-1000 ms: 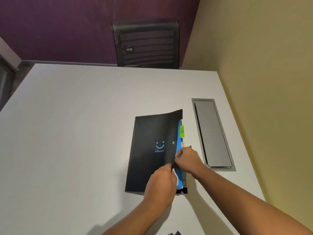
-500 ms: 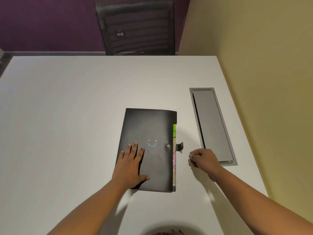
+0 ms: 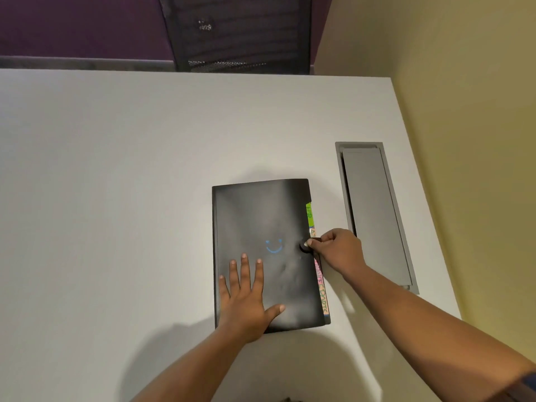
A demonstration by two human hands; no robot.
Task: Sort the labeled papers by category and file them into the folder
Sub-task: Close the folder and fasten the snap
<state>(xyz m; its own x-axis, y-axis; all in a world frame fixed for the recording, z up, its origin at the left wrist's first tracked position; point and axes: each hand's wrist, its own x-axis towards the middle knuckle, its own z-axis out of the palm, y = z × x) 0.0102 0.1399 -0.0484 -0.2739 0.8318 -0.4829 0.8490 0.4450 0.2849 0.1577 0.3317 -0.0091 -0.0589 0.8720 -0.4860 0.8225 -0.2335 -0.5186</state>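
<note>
A black folder [image 3: 261,216] with a blue smiley lies closed on the white table [image 3: 116,169]. Coloured label tabs [image 3: 322,288] stick out along its right edge, a green one [image 3: 309,211] at the top. My left hand [image 3: 246,294] rests flat on the lower left of the cover, fingers spread. My right hand [image 3: 338,250] pinches the folder's snap strap [image 3: 307,245] at the right edge and holds it over the cover. The papers inside are hidden apart from the tabs.
A grey cable hatch [image 3: 377,216] is set into the table right of the folder. A yellow wall [image 3: 464,111] runs along the table's right side. A black mesh chair [image 3: 237,33] stands behind the far edge.
The lifted cover was laid flat and my left hand settled on it. My right hand moved from beside the folder to the strap and brought it over the cover.
</note>
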